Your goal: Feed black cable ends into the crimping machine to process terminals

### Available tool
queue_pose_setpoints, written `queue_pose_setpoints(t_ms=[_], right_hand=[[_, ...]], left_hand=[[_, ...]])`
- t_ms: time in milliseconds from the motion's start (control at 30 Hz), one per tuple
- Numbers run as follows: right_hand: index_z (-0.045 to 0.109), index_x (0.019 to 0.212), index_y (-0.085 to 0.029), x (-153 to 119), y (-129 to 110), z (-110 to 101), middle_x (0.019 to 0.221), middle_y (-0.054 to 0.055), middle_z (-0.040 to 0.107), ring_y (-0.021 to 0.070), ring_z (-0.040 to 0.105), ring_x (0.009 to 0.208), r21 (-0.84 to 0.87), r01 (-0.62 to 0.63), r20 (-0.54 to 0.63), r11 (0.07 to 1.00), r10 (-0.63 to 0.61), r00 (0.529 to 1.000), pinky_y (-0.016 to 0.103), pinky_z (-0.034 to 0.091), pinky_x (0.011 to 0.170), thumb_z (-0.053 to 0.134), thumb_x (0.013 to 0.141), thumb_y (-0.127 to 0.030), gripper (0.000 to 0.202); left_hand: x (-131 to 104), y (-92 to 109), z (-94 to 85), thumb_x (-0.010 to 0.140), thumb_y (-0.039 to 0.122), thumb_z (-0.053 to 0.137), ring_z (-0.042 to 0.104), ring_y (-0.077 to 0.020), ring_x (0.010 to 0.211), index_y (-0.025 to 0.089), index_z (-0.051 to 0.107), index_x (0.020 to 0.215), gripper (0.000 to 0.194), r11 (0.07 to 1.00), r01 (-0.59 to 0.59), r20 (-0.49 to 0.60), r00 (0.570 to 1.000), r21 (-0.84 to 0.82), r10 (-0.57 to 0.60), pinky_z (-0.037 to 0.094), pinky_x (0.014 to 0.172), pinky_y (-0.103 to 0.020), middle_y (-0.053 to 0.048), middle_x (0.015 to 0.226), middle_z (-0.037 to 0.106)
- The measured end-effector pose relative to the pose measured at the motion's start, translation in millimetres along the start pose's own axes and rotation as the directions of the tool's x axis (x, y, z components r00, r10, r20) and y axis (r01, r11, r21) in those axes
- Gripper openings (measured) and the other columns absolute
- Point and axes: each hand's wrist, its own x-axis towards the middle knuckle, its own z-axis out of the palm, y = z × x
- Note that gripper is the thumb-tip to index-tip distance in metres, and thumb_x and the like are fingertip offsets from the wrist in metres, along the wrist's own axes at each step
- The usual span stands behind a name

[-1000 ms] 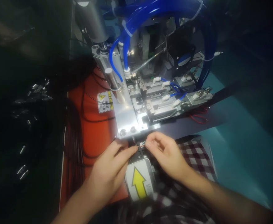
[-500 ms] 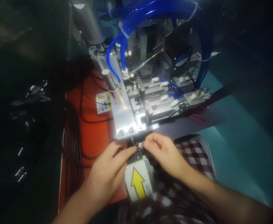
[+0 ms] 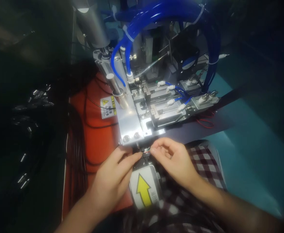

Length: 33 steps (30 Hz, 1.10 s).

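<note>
Several thin coloured wires (image 3: 146,150) stretch between my two hands, just below the front of a silver metal machine (image 3: 131,127). My left hand (image 3: 116,171) is closed, thumb and fingertips pinched at the left end of the wires; a dark cable seems to lead into this grip, though the fingers mostly hide it. On the other side, my right hand (image 3: 172,158) pinches the wire tips between thumb and forefinger, the other fingers curled. Under the wires sits a small dark fixture (image 3: 144,161), and nearer me a white plate with a yellow arrow (image 3: 143,191).
Blue air hoses (image 3: 161,11) arch over the machine, with small cylinders (image 3: 167,113) at its right. A bundle of black cables (image 3: 76,145) hangs over the orange surface (image 3: 95,142) at left. Checkered cloth (image 3: 205,161) lies beneath my right arm, beside a teal surface (image 3: 248,161).
My right hand has shifted very slightly to the right, still at the wire tips. My left hand stays in nearly the same place.
</note>
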Motion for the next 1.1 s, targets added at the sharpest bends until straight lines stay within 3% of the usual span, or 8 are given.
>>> queue_pose_setpoints(t_ms=[400,1100], right_hand=[[0.058,0.077,-0.017,4.5,4.4,2.6,0.066,-0.001,0.052,0.0124,0.044,0.057,0.025,-0.028,0.081,0.999,0.026,0.996,0.025,0.037,0.054,0.058,0.086,-0.03,0.016],[0.055,0.075,-0.018,5.5,-0.3,4.7,0.066,-0.001,0.05,0.0122,0.043,0.058,0.086,-0.101,0.105,0.991,0.092,0.99,0.024,0.034,0.05,0.057,0.085,-0.032,0.017]], left_hand=[[0.6,-0.1,-0.3,0.088,0.0,0.047,0.058,-0.0111,0.09,0.014,0.064,0.107,0.029,1.0,0.006,-0.012,1.0,-0.007,-0.006,0.05,0.078,-0.017,-0.006,0.098,0.056],[0.8,1.0,-1.1,0.088,0.0,0.048,0.058,-0.011,0.09,0.011,0.064,0.107,0.028,1.0,0.004,-0.001,1.0,-0.001,-0.004,0.049,0.079,-0.016,-0.007,0.099,0.056]])
